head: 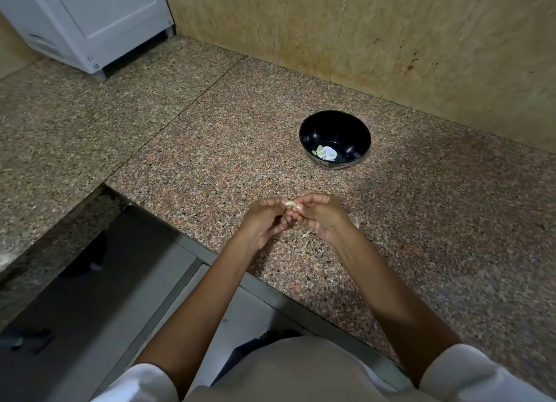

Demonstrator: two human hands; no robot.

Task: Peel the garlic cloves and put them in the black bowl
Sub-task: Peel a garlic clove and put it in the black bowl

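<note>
While both grips meet over the counter near its front edge, the holdings stand as listed.

Item 1, garlic clove: pale, small, held above the counter surface between the two grips. How much skin is left on it cannot be told.

Item 2, left grip: fingers curled, thumb and fingertips pinching the left end of the garlic clove. Bare forearm, white sleeve pushed up.

Item 3, right grip: fingers curled, fingertips pinching the right end of the same garlic clove, touching the left grip's fingertips. Its forearm crosses the counter's front edge.

Item 4, black bowl: round, glossy, upright on the counter, toward the back edge and near the wall panel, well apart from both grips, beyond them and slightly to the right.

Item 5, peeled cloves: a few pale pieces lying together in the bottom of the black bowl, on or beside a pale round patch there.

Item 6, skin scraps: papery, whitish, lying on the counter just beside the right grip, partly hidden by its wrist.

Item 7, white appliance: stands on short feet at the counter's far left corner, against the wall.

Item 8, counter surface: speckled pink-brown granite, with a seam running diagonally left of the black bowl.
</note>
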